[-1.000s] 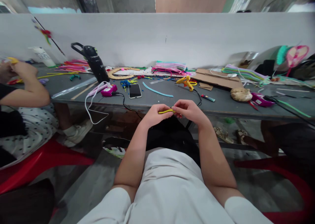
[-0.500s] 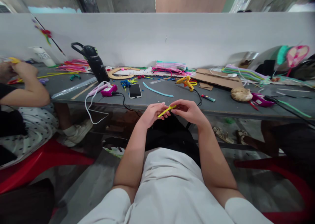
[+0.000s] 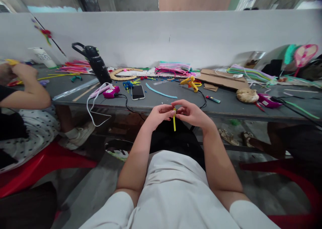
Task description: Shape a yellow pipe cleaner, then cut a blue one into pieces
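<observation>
A short yellow pipe cleaner hangs almost straight down between my hands, just in front of the table edge and above my lap. My left hand pinches its upper end, thumb against fingers. From the other side my right hand closes its fingertips on the same end. Fingers partly hide the top of the stem. On the table beyond lie a light blue pipe cleaner, a phone and a yellow glue gun.
A black bottle stands back left beside a purple device with cables. Pipe cleaner bundles and cardboard line the grey table's back. A lighter lies right. A co-worker's arm is at left.
The yellow pipe cleaner has turned from a slant across my fingers to pointing down. My left fingers have closed on its upper end, and my hands have come closer together.
</observation>
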Motion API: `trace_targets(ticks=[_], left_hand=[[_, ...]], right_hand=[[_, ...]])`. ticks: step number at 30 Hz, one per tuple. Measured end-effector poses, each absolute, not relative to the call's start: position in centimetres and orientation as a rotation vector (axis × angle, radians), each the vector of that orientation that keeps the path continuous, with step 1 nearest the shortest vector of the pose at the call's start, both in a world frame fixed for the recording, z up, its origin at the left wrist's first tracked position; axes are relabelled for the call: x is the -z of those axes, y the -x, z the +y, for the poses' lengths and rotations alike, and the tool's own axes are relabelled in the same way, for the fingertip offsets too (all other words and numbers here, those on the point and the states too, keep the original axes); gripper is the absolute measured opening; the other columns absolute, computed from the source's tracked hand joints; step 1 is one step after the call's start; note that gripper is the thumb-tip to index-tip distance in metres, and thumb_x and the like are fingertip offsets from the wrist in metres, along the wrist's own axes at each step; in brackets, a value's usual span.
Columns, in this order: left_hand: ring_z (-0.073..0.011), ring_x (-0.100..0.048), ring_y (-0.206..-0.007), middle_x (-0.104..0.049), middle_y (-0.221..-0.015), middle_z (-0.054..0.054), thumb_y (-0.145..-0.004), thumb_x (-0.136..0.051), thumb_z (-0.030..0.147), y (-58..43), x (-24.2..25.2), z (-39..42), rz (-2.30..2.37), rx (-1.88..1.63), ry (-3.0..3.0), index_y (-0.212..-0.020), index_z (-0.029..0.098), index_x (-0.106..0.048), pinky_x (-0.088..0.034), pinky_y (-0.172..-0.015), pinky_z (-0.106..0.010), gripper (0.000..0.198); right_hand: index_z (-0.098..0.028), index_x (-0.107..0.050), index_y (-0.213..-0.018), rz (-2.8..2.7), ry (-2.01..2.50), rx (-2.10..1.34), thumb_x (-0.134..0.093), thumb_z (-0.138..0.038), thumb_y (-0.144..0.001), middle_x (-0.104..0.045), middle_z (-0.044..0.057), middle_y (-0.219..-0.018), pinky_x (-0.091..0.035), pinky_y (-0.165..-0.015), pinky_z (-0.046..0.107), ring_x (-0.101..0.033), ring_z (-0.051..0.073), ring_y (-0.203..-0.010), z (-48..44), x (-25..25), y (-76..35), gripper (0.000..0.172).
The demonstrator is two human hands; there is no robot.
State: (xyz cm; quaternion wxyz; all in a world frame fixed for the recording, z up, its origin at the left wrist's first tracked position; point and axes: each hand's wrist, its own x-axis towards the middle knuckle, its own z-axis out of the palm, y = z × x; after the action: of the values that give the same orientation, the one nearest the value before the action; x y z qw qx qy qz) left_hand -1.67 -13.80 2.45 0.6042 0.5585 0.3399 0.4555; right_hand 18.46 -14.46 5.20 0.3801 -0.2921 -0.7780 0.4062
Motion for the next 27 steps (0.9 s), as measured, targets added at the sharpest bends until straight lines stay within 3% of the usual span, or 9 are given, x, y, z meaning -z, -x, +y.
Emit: trace_targets(ticks=[4, 8, 11, 27], left_hand=[[-0.0143, -0.068, -0.082, -0.072, -0.096, -0.007, -0.071, -0.081, 0.036, 1.7, -2.1, -13.6, 0.719, -1.086, -1.303, -0.114, 0.016, -0.069, -0.055, -0.073, -0.025, 0.049], [-0.0174, -0.068, -0.091, -0.072, -0.104, -0.009, -0.070, -0.081, 0.036, 1.6, -1.9, -13.5, 0.666, -1.151, -1.262, -0.111, 0.015, -0.070, -0.056, -0.085, -0.032, 0.047], [-0.0185, -0.068, -0.091, -0.072, -0.102, -0.009, -0.069, -0.082, 0.036, 1.6, -1.9, -13.4, 0.676, -1.182, -1.296, -0.106, 0.014, -0.072, -0.057, -0.085, -0.034, 0.044], [-0.0171, -0.066, -0.078, -0.071, -0.086, -0.008, -0.074, -0.076, 0.037, 0.6, -2.5, -13.6, 0.916, -1.306, -1.546, -0.097, 0.012, -0.069, -0.054, -0.076, -0.029, 0.035]], right_hand=[[-0.023, -0.056, -0.129, -1.935, 0.830, -0.933, -0.069, -0.032, -0.083, -0.061, 0.010, -0.128, -0.055, -0.077, 0.030, -0.065, 0.015, -0.085, -14.3, -5.0, -18.4, 0.049], [-0.018, -0.071, -0.105, -1.946, 1.000, -0.777, -0.067, -0.038, -0.084, -0.072, 0.007, -0.095, -0.053, -0.068, 0.029, -0.064, 0.017, -0.075, -14.3, -5.3, -18.4, 0.029], [-0.017, -0.074, -0.091, -1.994, 1.063, -0.693, -0.063, -0.041, -0.088, -0.071, 0.004, -0.079, -0.048, -0.064, 0.028, -0.061, 0.016, -0.068, -14.6, -5.6, -18.3, 0.026], [-0.018, -0.067, -0.088, -2.039, 1.039, -0.506, -0.056, -0.035, -0.091, -0.066, 0.003, -0.078, -0.045, -0.062, 0.027, -0.056, 0.015, -0.066, -14.7, -5.5, -17.6, 0.021]])
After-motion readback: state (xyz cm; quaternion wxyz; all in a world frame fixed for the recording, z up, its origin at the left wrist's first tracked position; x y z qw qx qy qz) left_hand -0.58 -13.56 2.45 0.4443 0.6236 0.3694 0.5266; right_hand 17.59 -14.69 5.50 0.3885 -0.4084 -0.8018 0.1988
